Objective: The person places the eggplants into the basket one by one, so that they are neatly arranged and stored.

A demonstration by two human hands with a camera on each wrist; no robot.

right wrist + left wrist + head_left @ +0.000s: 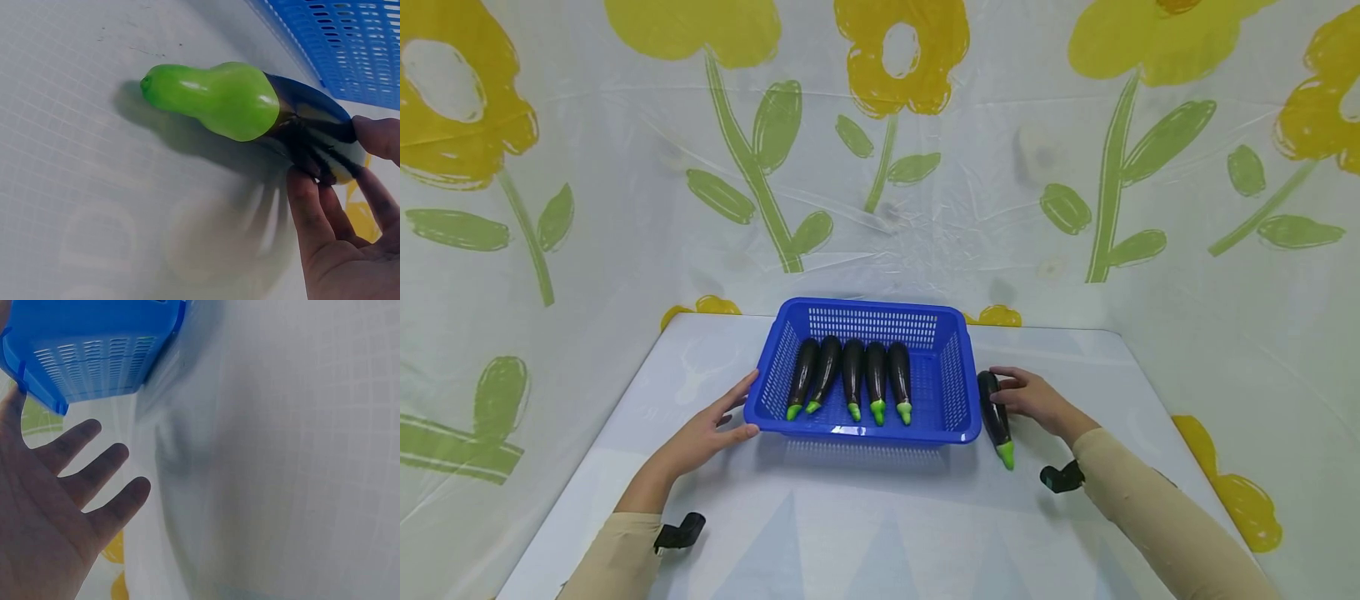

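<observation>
In the head view, a blue plastic basket [865, 434] holds several dark eggplants [852, 375] with green stem ends, side by side on its left and middle. My left hand [696, 437] touches the basket's left rim near the front corner. The left wrist view shows three fingers of that hand [56, 506] spread and off the basket wall [94, 359]. Right of the basket, my right hand [1033, 400] pinches another eggplant [995, 417], its green end towards me. In the right wrist view, thumb and fingertips lie on opposite sides of its dark body [312, 125].
The basket stands on a white-covered table [850, 533] near its back edge. A curtain with printed flowers [902, 167] hangs behind and at both sides. Black wrist devices [681, 531] sit at both sleeves.
</observation>
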